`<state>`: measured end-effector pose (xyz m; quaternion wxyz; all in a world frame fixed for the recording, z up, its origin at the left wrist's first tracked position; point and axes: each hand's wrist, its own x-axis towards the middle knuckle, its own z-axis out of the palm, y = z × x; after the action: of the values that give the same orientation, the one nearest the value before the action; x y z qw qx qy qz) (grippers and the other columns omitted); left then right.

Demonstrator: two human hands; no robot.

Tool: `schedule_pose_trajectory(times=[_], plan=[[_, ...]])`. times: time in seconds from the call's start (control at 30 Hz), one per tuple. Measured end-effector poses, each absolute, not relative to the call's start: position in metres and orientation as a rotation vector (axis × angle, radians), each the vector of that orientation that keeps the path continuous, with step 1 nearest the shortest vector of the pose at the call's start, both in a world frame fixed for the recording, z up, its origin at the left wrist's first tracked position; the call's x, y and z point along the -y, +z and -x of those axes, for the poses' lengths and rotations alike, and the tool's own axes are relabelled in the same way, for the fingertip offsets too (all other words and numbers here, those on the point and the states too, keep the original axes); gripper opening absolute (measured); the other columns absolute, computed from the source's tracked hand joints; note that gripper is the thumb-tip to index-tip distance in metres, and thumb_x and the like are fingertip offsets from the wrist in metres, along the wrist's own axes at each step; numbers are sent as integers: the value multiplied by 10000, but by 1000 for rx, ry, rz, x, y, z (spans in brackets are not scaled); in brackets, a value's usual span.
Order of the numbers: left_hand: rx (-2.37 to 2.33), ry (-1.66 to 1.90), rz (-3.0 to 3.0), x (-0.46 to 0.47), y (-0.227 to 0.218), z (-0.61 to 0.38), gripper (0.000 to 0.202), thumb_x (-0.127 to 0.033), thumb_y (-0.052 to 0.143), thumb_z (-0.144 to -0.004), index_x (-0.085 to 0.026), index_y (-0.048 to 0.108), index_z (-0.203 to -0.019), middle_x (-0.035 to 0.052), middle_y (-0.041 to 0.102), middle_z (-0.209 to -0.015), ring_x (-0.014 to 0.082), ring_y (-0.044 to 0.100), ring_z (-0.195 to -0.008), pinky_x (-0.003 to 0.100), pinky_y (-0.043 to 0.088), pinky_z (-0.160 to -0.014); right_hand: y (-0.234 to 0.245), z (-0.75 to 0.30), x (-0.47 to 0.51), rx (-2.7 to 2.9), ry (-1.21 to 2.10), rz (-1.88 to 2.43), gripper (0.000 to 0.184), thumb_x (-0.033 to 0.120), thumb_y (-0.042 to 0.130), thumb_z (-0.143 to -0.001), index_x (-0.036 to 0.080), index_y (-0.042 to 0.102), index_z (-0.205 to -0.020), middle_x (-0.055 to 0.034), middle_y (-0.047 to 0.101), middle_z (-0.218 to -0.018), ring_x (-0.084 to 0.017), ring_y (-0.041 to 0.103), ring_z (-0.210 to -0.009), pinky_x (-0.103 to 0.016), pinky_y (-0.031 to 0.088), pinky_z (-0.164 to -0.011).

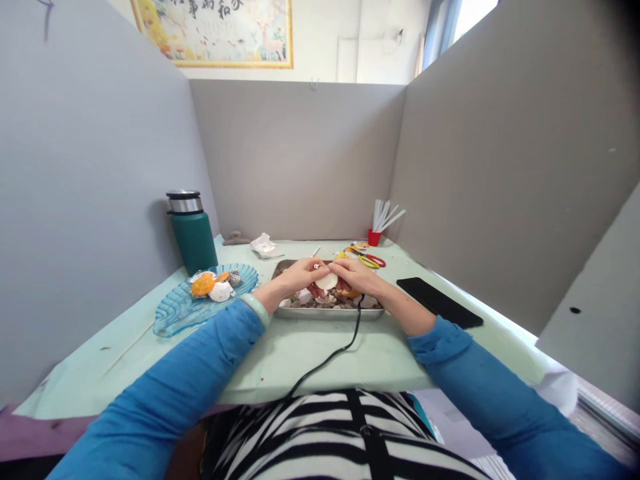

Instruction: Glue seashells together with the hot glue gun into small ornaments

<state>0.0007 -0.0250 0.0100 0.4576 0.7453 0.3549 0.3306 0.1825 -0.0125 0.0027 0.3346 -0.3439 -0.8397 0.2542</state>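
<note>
The pale, rounded piece [327,281], which looks like a shell, sits between the two hands, just below where their fingertips meet, above the tray [330,315]. The left hand [303,275] lies to its left, fingers curled in with only a narrow gap, gripping its edge. The right hand [356,276] comes in from the other side, likewise mostly closed, thumb and fingers pinching the upper right of the same piece. A small white bit [317,267] shows by the left fingertips — whether it is held or attached, I cannot tell.

Under the hands, the metal tray holds a jumble of shells and fragments [320,302]. A black cord [341,349] runs up over its near rim toward the right hand, near an orange object [350,293] partly hidden there.

Left of the tray lies a blue plate [176,319] with orange and white shells [213,287]; scissors [371,260] rest beyond the right hand — near a red cup [374,238] of white sticks [384,216].
</note>
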Motion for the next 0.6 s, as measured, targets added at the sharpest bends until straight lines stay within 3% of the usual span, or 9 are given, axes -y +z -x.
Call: schedule_pose_trajectory(times=[0.6], plan=[[-908,849,-1800,29,16,-3,402,-493,559,-725,-101,527,-809,63,608,-668,123,584,-478,238,477,-473,2,-181,13,2150,578,881,351,469,375,-834,165,486,-699,19,529,-562,-87,468,-488,-200,350,-467]])
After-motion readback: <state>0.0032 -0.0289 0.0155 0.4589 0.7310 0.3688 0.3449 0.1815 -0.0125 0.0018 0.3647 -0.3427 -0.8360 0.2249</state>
